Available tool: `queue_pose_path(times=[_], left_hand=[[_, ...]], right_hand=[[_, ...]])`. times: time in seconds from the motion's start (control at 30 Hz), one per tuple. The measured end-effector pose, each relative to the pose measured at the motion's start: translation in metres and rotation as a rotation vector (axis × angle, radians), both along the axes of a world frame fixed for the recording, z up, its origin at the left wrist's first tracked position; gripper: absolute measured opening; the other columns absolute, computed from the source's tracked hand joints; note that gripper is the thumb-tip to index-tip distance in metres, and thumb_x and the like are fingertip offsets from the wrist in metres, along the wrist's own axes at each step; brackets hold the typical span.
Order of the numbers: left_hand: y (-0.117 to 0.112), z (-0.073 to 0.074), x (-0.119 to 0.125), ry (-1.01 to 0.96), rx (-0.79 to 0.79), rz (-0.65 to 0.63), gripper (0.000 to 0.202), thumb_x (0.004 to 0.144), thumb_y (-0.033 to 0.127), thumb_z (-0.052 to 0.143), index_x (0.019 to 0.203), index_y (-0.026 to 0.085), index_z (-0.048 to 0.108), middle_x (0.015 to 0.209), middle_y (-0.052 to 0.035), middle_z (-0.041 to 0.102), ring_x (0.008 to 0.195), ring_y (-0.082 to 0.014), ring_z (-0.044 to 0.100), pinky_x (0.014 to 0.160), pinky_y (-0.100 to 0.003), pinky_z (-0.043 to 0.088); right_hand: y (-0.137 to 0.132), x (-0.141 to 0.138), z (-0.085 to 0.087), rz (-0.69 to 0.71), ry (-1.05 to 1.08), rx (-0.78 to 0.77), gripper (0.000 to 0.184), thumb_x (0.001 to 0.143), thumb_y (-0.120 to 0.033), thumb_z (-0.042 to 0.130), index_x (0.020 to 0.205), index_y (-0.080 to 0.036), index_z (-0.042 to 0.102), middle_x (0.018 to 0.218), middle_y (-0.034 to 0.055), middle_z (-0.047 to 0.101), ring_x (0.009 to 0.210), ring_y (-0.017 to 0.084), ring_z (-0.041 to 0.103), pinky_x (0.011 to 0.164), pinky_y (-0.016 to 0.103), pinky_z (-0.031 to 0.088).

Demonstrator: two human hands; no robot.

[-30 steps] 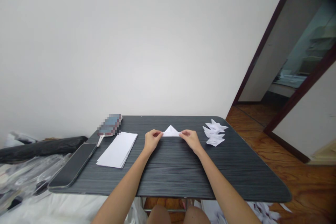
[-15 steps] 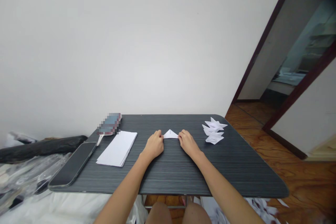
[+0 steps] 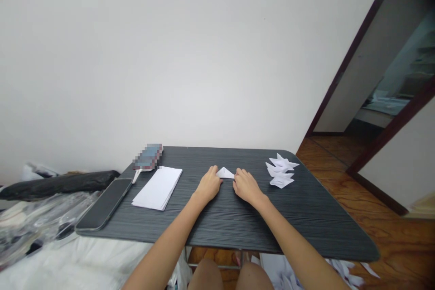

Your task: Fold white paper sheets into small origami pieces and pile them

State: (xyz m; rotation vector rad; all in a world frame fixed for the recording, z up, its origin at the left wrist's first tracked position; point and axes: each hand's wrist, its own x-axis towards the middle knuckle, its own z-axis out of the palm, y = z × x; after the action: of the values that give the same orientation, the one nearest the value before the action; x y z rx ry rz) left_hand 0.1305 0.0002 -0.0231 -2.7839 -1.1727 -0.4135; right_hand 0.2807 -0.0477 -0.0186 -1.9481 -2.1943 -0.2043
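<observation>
A small white folded paper triangle (image 3: 224,172) lies on the dark striped table (image 3: 238,217) near its middle. My left hand (image 3: 210,185) rests at the paper's left corner with its fingers curled down on it. My right hand (image 3: 246,186) presses the right corner in the same way. Both hands sit close together, and most of the paper is hidden under the fingers.
A stack of white sheets (image 3: 158,188) lies left of my hands, with a dark phone (image 3: 105,204) and a blurred card (image 3: 148,157) beyond it. Several folded paper shapes (image 3: 280,171) sit at the right. Paper scraps (image 3: 343,274) litter the wooden floor.
My hands have drawn closer together over the paper, and the visible triangle has become smaller. The view has shifted slightly to the left.
</observation>
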Motion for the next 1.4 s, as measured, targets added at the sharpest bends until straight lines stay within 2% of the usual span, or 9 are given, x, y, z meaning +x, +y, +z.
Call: queue_pose_path(times=[0.23, 0.37, 0.47, 0.57, 0.77, 0.93, 1.1, 1.27, 1.4], left_hand=[[0.017, 0.006, 0.018, 0.104, -0.045, -0.012, 0.028, 0.082, 0.026, 0.035, 0.086, 0.01, 0.057, 0.084, -0.0128, 0.054, 0.081, -0.0218, 0.053, 0.068, -0.033, 0.041], [0.02, 0.01, 0.021, 0.126, -0.031, -0.015, 0.032, 0.084, 0.021, 0.028, 0.081, 0.009, 0.058, 0.082, -0.0146, 0.056, 0.078, -0.0221, 0.054, 0.066, -0.033, 0.042], [0.019, 0.009, 0.022, 0.087, -0.01, 0.027, 0.031, 0.085, 0.018, 0.026, 0.085, 0.01, 0.056, 0.082, -0.0132, 0.057, 0.077, -0.0207, 0.055, 0.065, -0.031, 0.042], [0.017, 0.007, 0.025, 0.049, -0.006, 0.054, 0.03, 0.085, 0.019, 0.025, 0.085, 0.011, 0.054, 0.08, -0.011, 0.057, 0.073, -0.0195, 0.056, 0.062, -0.029, 0.042], [0.013, 0.002, 0.032, -0.031, -0.058, 0.067, 0.029, 0.085, 0.019, 0.025, 0.081, 0.011, 0.053, 0.079, -0.0099, 0.056, 0.07, -0.017, 0.056, 0.063, -0.027, 0.041], [0.013, -0.004, 0.033, -0.257, -0.084, 0.033, 0.022, 0.082, 0.019, 0.032, 0.078, 0.013, 0.053, 0.074, -0.0074, 0.058, 0.068, -0.0156, 0.056, 0.063, -0.025, 0.041], [0.017, -0.006, 0.033, -0.612, -0.199, 0.044, 0.024, 0.075, 0.015, 0.042, 0.094, 0.016, 0.056, 0.067, -0.003, 0.061, 0.062, -0.0127, 0.056, 0.062, -0.023, 0.042], [0.026, -0.005, 0.031, -1.015, -0.531, 0.056, 0.021, 0.07, 0.019, 0.048, 0.085, 0.013, 0.063, 0.063, -0.0033, 0.063, 0.055, -0.0134, 0.058, 0.059, -0.026, 0.047], [0.032, -0.006, 0.029, -1.374, -0.854, -0.026, 0.019, 0.065, 0.021, 0.054, 0.078, 0.009, 0.062, 0.071, -0.0054, 0.064, 0.064, -0.0161, 0.061, 0.067, -0.03, 0.049]], right_hand=[[0.013, 0.01, -0.019, -0.051, 0.269, 0.135, 0.025, 0.078, -0.022, 0.039, 0.076, -0.014, 0.063, 0.081, 0.0088, 0.052, 0.078, 0.018, 0.049, 0.071, 0.028, 0.037], [0.025, 0.016, -0.03, -0.172, 0.544, 0.261, 0.029, 0.076, -0.028, 0.043, 0.092, -0.012, 0.062, 0.078, 0.0079, 0.055, 0.07, 0.016, 0.052, 0.068, 0.026, 0.04], [0.028, 0.011, -0.029, -0.239, 0.633, 0.259, 0.032, 0.074, -0.037, 0.046, 0.085, -0.013, 0.064, 0.071, 0.0069, 0.059, 0.065, 0.017, 0.054, 0.065, 0.026, 0.041], [0.027, 0.001, -0.023, -0.202, 0.668, 0.201, 0.034, 0.074, -0.043, 0.044, 0.072, -0.018, 0.067, 0.067, 0.005, 0.062, 0.063, 0.016, 0.056, 0.061, 0.024, 0.04], [0.024, -0.006, -0.016, -0.2, 0.708, 0.166, 0.032, 0.075, -0.038, 0.042, 0.071, -0.02, 0.067, 0.068, 0.0045, 0.064, 0.064, 0.016, 0.058, 0.057, 0.022, 0.039], [0.022, -0.005, -0.016, -0.25, 0.682, 0.161, 0.023, 0.072, -0.027, 0.044, 0.066, -0.019, 0.065, 0.066, 0.0053, 0.065, 0.063, 0.017, 0.059, 0.056, 0.022, 0.039], [0.019, -0.002, -0.014, -0.195, 0.839, 0.191, 0.024, 0.074, -0.027, 0.042, 0.076, -0.017, 0.064, 0.059, 0.0044, 0.064, 0.056, 0.016, 0.059, 0.054, 0.022, 0.041], [0.025, 0.004, -0.016, -0.065, 1.267, 0.173, 0.037, 0.072, -0.03, 0.045, 0.102, -0.012, 0.057, 0.05, 0.0016, 0.061, 0.044, 0.015, 0.056, 0.045, 0.024, 0.043], [0.034, 0.012, -0.019, 0.059, 1.533, 0.168, 0.035, 0.068, -0.028, 0.05, 0.096, -0.01, 0.061, 0.058, 0.0037, 0.063, 0.051, 0.015, 0.058, 0.05, 0.026, 0.046]])
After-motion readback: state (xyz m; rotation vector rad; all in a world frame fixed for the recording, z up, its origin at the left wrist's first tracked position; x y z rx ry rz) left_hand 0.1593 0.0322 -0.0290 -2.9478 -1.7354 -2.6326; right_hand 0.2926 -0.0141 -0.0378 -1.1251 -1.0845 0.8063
